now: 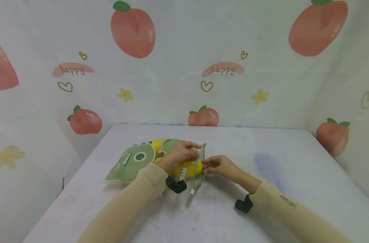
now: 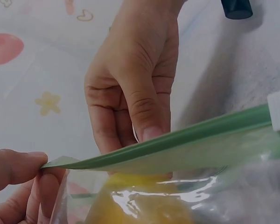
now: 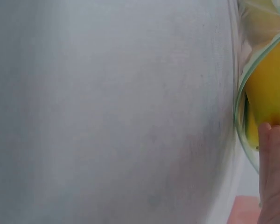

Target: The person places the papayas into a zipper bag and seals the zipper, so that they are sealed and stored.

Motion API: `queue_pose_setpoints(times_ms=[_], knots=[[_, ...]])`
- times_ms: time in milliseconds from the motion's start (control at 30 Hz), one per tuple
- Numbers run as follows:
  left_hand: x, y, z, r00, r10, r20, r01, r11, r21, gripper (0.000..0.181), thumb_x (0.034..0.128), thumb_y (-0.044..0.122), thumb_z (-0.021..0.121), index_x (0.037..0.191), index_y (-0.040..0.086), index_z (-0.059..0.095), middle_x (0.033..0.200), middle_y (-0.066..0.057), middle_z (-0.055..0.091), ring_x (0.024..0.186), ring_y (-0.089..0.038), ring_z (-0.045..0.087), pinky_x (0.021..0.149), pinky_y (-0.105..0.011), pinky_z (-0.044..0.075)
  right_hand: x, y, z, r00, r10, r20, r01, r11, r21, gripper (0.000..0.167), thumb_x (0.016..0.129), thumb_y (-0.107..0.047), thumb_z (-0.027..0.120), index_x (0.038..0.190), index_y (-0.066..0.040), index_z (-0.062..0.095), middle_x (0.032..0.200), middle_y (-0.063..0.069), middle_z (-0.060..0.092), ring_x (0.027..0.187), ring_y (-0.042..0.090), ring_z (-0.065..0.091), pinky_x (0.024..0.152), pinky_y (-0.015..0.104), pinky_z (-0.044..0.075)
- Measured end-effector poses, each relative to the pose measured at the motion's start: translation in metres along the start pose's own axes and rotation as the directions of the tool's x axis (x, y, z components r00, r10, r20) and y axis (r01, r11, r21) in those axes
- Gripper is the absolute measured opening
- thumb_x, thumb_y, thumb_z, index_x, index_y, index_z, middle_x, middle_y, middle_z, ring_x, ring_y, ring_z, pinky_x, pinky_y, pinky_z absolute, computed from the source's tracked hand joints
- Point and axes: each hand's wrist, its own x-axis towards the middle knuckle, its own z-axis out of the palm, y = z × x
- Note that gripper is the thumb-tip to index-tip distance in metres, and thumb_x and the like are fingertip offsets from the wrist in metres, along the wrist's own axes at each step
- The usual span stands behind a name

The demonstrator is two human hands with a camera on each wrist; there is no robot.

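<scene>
A zip bag [image 1: 139, 158] with a green dinosaur print and clear parts lies on the table, its mouth turned right. Yellow rounded things show through it; what they are is unclear. The left hand [image 1: 179, 155] reaches over the bag, and in the left wrist view its thumb and finger pinch one end of the green zip edge [image 2: 177, 144]. At the mouth, the right hand [image 1: 222, 167] touches the end of a yellow rounded thing [image 3: 270, 88] with fairly straight fingers [image 3: 273, 158]. Its fingertips are partly hidden behind the zip edge in the left wrist view.
A white zip slider [image 1: 192, 192] sits at the near end of the bag's edge. The pale table [image 1: 215, 216] extends around the bag. Behind it hangs a white cloth [image 1: 172, 81] printed with fruit, flowers and hearts. Each wrist carries a dark camera [image 1: 176, 185].
</scene>
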Motion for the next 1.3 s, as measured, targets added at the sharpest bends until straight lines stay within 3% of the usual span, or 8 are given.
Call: queue_pose_setpoints(times_ms=[300,700,1300], knots=[[0.0007,-0.0008,0.0008,1.000,0.000,-0.001,0.000,1.000,-0.005,0.037,0.0884,0.004,0.065,0.125,0.000,0.062,0.088,-0.005,0.067,0.079,-0.013,0.063,0.086,-0.029,0.055,0.0023,0.0020,0.0046,0.999,-0.001,0.045,0.001,1.000,0.006,0.041,0.089,-0.010,0.068,0.124,0.010,0.059,0.109,0.021,0.070,0.100,0.022,0.068,0.084,0.027,0.056],[0.0020,-0.0030,0.0003,1.000,-0.007,-0.015,0.006,0.999,-0.040,0.037,0.0881,0.002,0.065,0.125,-0.001,0.062,0.084,-0.003,0.065,0.081,-0.014,0.061,0.090,-0.032,0.055,0.0014,-0.0018,0.0065,0.997,0.000,0.074,-0.004,0.999,0.050,0.046,0.090,-0.010,0.068,0.128,0.011,0.055,0.114,0.023,0.068,0.110,0.031,0.065,0.087,0.029,0.055],[0.0045,-0.0039,0.0001,1.000,-0.006,-0.024,0.006,1.000,0.007,0.037,0.0874,0.004,0.066,0.124,0.001,0.063,0.087,-0.004,0.066,0.082,-0.014,0.062,0.088,-0.030,0.055,0.0036,-0.0027,0.0085,0.997,0.006,0.077,-0.010,0.998,0.056,0.047,0.091,-0.009,0.066,0.130,0.012,0.053,0.117,0.024,0.066,0.114,0.033,0.063,0.089,0.032,0.055]])
